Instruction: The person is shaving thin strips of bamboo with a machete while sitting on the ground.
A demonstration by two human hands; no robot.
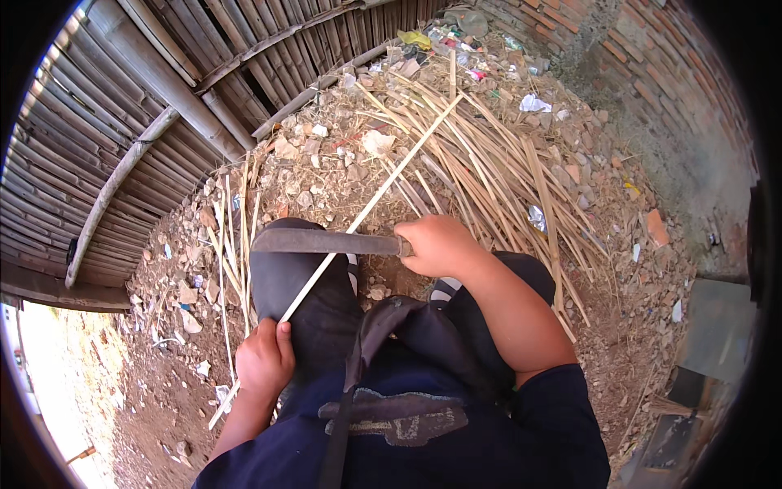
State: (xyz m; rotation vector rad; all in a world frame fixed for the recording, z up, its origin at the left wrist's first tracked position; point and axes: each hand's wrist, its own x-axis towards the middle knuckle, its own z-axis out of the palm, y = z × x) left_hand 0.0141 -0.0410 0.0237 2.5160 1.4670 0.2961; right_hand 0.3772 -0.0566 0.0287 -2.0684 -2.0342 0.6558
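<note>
My left hand (265,357) is closed around a long pale bamboo strip (397,173). The strip slants up from below that hand, past my left knee, toward the far middle, and its short lower end sticks out under the fist. My right hand (436,244) grips the handle of a machete (326,242) with a dark, worn blade. That blade points left over my left knee and lies across the strip, seemingly touching it. The handle is mostly covered by my fingers.
A large heap of split bamboo strips (489,171) spreads ahead and to the right. More strips (232,261) lie left of my knee. Stones and litter cover the ground. A bamboo wall (122,147) stands at left, a brick wall (676,90) at right.
</note>
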